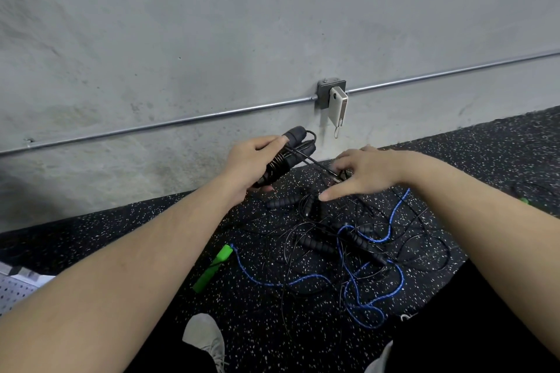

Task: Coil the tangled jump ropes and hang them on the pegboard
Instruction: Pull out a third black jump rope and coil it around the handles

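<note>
A black jump rope (283,157) was held above the floor, its two foam handles side by side and tilted, with thin cord wound around them. Several more black ropes (321,247) lay tangled on the speckled floor, interlaced with a blue braided rope (391,230). The blue rope's green handle (213,268) lay left of the tangle.
</note>
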Demonstrator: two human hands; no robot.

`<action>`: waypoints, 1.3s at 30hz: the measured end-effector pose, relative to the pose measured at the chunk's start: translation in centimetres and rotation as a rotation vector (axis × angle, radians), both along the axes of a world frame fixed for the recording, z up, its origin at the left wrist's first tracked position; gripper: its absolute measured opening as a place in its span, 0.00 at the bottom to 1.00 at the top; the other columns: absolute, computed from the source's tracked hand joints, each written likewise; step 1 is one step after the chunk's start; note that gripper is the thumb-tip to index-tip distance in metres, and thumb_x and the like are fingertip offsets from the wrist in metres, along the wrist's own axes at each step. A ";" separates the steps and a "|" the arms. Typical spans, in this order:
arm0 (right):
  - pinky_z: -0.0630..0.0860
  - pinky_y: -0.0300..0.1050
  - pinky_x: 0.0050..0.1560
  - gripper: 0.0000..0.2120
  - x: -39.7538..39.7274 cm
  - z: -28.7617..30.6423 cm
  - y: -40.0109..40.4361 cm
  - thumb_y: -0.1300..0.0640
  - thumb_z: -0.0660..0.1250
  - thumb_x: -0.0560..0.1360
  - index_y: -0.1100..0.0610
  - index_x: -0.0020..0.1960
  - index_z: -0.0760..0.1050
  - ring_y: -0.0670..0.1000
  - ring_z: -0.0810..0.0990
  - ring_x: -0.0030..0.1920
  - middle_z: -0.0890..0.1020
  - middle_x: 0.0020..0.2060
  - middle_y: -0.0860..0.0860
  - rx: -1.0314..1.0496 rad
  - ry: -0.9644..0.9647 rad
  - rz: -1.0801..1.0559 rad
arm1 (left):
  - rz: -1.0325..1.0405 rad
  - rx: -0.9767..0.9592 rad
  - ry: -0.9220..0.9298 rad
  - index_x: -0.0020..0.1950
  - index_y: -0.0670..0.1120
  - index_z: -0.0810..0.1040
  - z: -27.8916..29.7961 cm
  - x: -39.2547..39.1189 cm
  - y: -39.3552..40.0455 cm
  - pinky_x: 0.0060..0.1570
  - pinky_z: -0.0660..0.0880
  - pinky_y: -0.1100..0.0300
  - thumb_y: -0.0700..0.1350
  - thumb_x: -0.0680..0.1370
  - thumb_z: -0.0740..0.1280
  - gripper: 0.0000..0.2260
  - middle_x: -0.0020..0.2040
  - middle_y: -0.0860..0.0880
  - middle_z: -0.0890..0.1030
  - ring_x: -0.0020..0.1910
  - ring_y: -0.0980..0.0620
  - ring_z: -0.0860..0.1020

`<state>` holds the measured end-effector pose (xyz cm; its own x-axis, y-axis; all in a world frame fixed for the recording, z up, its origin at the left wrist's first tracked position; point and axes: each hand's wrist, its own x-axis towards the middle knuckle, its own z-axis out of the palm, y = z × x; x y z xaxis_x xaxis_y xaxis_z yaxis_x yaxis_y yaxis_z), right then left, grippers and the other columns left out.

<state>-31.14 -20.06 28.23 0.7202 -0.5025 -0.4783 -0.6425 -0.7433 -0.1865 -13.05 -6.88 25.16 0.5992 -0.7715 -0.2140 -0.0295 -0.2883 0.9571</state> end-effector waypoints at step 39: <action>0.71 0.37 0.45 0.19 1.5 -1.8 -0.4 0.39 0.57 0.79 0.49 0.41 0.77 0.50 0.75 0.35 0.82 0.36 0.45 0.472 -0.684 0.016 | -0.026 -0.102 0.517 0.57 0.46 0.78 2.6 3.6 1.5 0.21 0.70 0.64 0.53 0.79 0.67 0.13 0.43 0.46 0.85 0.36 0.47 0.83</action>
<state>-29.63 -20.41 26.44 0.9338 -0.3461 -0.0905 -0.2643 -0.4971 -0.8264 -9.40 -5.39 27.79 0.4154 -0.8171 -0.3997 0.4476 -0.1989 0.8718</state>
